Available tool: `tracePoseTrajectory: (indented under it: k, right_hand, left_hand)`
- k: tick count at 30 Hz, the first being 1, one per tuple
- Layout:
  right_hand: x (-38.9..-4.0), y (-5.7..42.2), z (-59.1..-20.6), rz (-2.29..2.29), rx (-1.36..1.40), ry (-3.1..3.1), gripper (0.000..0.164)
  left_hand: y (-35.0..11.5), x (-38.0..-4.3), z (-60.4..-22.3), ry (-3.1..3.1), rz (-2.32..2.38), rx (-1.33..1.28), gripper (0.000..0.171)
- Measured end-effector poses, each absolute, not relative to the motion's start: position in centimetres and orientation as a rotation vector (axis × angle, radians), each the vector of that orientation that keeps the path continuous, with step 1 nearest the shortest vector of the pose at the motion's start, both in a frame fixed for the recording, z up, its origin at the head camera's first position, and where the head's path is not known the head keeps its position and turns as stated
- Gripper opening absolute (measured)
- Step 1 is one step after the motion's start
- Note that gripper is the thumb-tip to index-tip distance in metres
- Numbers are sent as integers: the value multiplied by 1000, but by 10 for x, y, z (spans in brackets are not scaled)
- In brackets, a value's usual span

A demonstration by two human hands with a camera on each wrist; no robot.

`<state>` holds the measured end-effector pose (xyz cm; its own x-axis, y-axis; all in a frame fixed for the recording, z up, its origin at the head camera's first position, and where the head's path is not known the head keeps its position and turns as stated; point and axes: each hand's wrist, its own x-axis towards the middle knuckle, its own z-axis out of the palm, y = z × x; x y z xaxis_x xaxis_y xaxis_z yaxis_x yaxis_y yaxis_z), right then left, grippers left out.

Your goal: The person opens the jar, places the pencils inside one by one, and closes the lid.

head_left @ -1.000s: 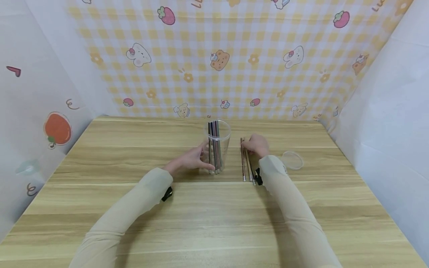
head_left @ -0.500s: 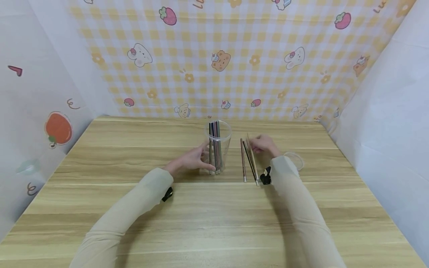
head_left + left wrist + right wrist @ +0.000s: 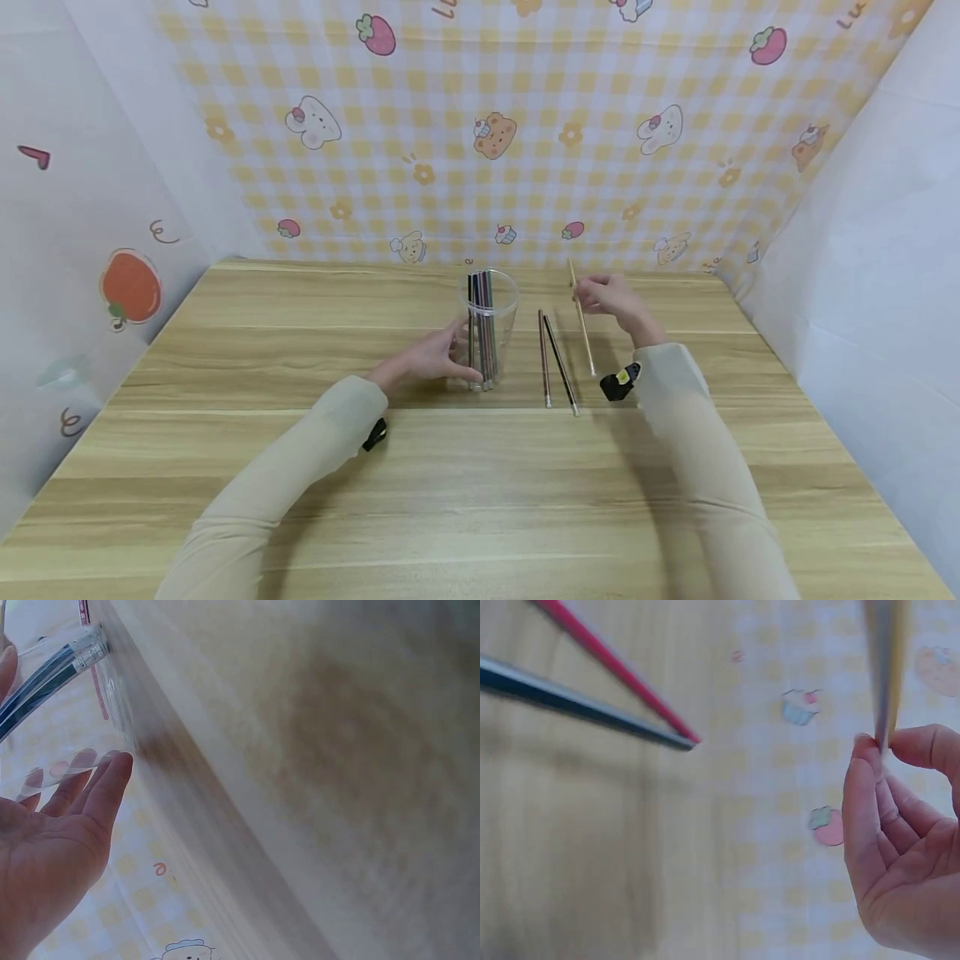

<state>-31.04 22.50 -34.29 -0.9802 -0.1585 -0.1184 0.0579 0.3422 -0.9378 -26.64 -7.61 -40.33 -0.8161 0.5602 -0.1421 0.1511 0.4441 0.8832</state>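
Observation:
My left hand [image 3: 435, 354] holds the side of a tall clear plastic cup [image 3: 507, 337], thumb in front and fingers around the far side. Several dark and coloured pencils [image 3: 482, 333] stand in the cup; their silver ends are at its bottom in the left wrist view. My right hand [image 3: 617, 302] pinches a yellow pencil [image 3: 583, 329] between thumb and fingertips, its silver end pointing toward me. Between cup and right hand, a dark red pencil [image 3: 544, 358] and a black pencil [image 3: 561, 364] lie on the table, their far tips close together.
The wooden table [image 3: 480, 492] reaches back to a yellow checked cloth [image 3: 420, 142] with cartoon prints. White sheets close off the left and right sides. A black wrist camera [image 3: 619, 382] hangs under the right sleeve.
My right hand has drawn the yellow pencil away from the others, lifting it back and to the right. The right forearm now covers the clear round lid. The left hand and cup stay put.

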Motion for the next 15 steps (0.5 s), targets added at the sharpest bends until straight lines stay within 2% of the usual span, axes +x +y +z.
tracePoseTrajectory:
  k: [15]
  right_hand:
    - [-294,208,-297,-2302,-85,2143,10]
  left_hand:
    - [-77,-265,-400,2287,1326,594,105]
